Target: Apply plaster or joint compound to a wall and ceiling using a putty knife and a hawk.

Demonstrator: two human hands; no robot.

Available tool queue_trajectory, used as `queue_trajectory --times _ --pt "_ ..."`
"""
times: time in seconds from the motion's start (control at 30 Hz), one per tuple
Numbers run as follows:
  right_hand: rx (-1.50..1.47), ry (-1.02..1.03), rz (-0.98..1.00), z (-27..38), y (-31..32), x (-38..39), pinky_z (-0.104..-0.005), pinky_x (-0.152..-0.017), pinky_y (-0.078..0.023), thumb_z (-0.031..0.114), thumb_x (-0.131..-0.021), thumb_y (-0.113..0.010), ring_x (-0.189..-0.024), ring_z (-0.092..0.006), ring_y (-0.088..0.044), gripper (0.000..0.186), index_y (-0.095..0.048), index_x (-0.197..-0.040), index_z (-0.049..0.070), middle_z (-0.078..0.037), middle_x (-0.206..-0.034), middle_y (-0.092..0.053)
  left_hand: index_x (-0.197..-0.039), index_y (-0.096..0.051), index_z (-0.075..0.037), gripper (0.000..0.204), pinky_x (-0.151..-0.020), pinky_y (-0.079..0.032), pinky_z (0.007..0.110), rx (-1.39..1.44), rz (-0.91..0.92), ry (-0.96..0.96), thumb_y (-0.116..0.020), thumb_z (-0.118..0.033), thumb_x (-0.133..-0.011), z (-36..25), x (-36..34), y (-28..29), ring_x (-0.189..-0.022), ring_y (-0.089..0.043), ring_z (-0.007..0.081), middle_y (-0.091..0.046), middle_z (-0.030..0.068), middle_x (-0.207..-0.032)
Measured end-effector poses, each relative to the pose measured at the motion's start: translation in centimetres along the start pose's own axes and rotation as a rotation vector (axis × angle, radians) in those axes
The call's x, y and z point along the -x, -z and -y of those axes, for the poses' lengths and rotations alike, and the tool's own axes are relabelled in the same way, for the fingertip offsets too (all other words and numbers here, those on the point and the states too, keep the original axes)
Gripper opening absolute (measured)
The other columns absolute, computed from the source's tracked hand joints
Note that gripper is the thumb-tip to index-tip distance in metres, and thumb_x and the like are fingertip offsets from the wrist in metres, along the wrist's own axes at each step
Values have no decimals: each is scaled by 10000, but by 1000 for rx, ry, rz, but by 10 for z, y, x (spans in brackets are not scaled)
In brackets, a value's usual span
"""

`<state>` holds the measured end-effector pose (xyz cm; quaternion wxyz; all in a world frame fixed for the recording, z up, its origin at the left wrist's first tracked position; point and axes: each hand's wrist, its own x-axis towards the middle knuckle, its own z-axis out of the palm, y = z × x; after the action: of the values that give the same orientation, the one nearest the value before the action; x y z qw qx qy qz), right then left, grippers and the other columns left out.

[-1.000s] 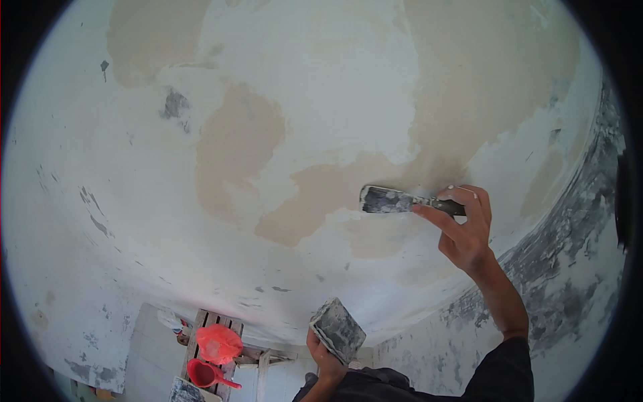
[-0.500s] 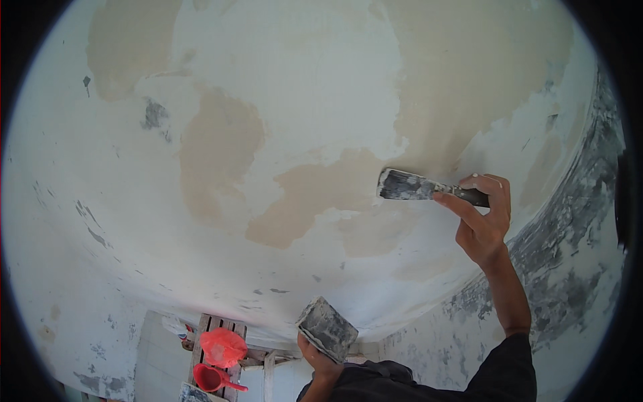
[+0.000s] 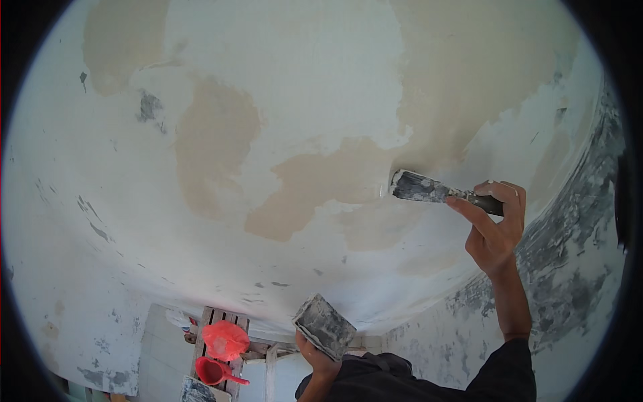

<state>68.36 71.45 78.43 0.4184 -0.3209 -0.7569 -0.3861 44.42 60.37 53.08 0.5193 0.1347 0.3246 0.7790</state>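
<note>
My right hand (image 3: 499, 224) grips the dark handle of a putty knife (image 3: 420, 187), whose blade is crusted with pale filler. The blade points left and lies at the white wall (image 3: 321, 74), by the edge of a beige damp-looking filler patch (image 3: 335, 177). Lower down, close to my body, my left hand (image 3: 316, 355) is closed around a flat rectangular plate (image 3: 325, 327), grey and smeared with dried filler. The plate tilts away from the wall; whether fresh filler lies on it I cannot tell.
Below left stands a slatted wooden bench (image 3: 213, 315) bearing a red plastic bag (image 3: 226, 340) and a red dipper (image 3: 213, 370) with a handle. A grey-smeared board (image 3: 195, 390) sits by the dipper. To the right runs an adjoining wall with dark, patchy plaster (image 3: 569, 261).
My right hand has drawn the putty knife a little to the right along the wall, leaving a fresh beige streak edge at its blade. The left hand and plate stay nearly in place.
</note>
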Motion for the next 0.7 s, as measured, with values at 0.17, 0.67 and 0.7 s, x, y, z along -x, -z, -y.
queue_trajectory --times 0.17,0.67,0.7 --pt "-113 72 19 30 -18 -19 -355 -724 -458 -33 -558 -686 -874 -240 -545 534 -774 -1038 186 -58 -970 -586 -1303 -485 -59 426 -860 -567 433 62 -82 34 -449 -169 -894 -3 3 -19 -1036 -647 286 -599 123 -1177" --pt "-122 -81 -21 35 -30 28 -335 -712 -467 -74 -543 -648 -866 -229 -531 563 -788 -1021 187 -58 -951 -566 -1359 -398 -105 473 -881 -561 485 -40 -6 34 -436 -200 -898 -3 0 -14 -1099 -620 312 -558 139 -1234" --pt "-125 -110 -8 28 -31 42 -334 -705 -463 -80 -543 -644 -857 -229 -529 564 -788 -1020 185 -60 -948 -566 -1359 -398 -105 473 -881 -561 485 -45 -3 39 -436 -200 -898 -4 1 -11 -1099 -620 312 -558 139 -1234"
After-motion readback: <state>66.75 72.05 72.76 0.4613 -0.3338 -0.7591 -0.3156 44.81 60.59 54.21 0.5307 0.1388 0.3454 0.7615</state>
